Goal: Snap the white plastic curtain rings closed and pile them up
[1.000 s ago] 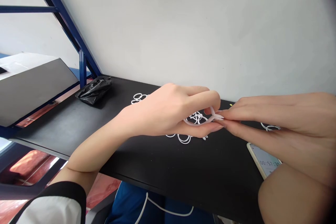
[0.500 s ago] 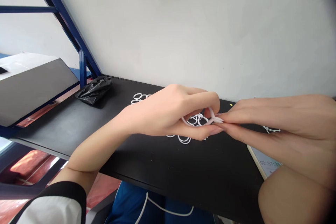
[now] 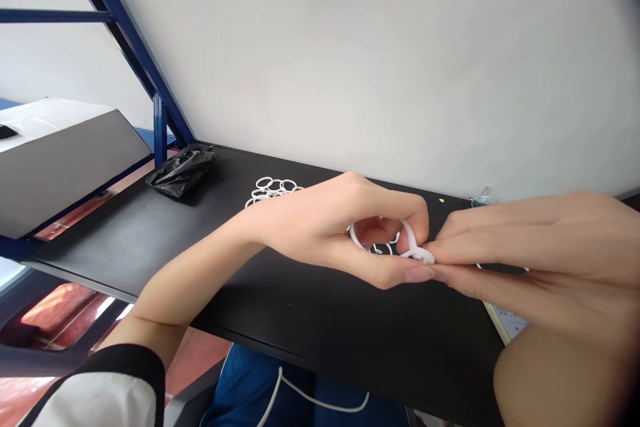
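My left hand (image 3: 345, 230) curls over the black desk (image 3: 280, 307), its thumb and forefinger pinching a thin white ring (image 3: 410, 243). My right hand (image 3: 525, 253) comes in from the right, fingers pressed together on the same ring where the two hands meet. More white rings show through the gap under my left palm. A cluster of linked white rings (image 3: 273, 188) lies on the desk behind my left wrist.
A crumpled black plastic bag (image 3: 181, 172) sits at the desk's back left by a blue metal frame (image 3: 159, 127). A phone (image 3: 505, 323) with a lit screen lies under my right hand. A grey wall stands right behind the desk.
Both hands have shifted slightly right and toward me with the ring. The ring now stands open as a loop between my left thumb and forefinger. My right hand covers more of the phone.
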The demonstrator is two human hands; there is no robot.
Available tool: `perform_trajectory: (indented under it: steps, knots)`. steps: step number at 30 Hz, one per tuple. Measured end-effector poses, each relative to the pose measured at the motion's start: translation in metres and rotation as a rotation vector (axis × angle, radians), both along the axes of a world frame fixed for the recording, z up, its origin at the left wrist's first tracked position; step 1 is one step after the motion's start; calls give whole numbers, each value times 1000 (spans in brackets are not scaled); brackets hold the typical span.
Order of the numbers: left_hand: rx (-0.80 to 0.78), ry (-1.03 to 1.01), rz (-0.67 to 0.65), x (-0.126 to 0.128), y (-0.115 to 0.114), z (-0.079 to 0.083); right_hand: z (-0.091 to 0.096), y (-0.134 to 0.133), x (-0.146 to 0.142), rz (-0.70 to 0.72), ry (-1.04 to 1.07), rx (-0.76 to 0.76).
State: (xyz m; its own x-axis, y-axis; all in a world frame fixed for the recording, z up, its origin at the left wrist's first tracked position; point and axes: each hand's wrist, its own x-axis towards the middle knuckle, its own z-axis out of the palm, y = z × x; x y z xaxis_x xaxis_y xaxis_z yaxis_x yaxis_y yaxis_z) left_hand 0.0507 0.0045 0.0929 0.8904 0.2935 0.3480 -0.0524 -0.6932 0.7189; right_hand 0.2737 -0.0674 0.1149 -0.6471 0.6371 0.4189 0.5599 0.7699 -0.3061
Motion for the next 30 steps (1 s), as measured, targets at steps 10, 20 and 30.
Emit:
perform_trajectory:
  steps: [10, 20, 30]
  knots:
    - [-5, 29, -3, 1, 1, 0, 1, 4, -4, -43, 7, -81]
    - [517, 698, 593, -3, 43, -24, -7, 36, -1, -360, 137, -80]
    - [237, 1230, 820, -10, 96, -51, -18, 49, 1, -348, 158, -251]
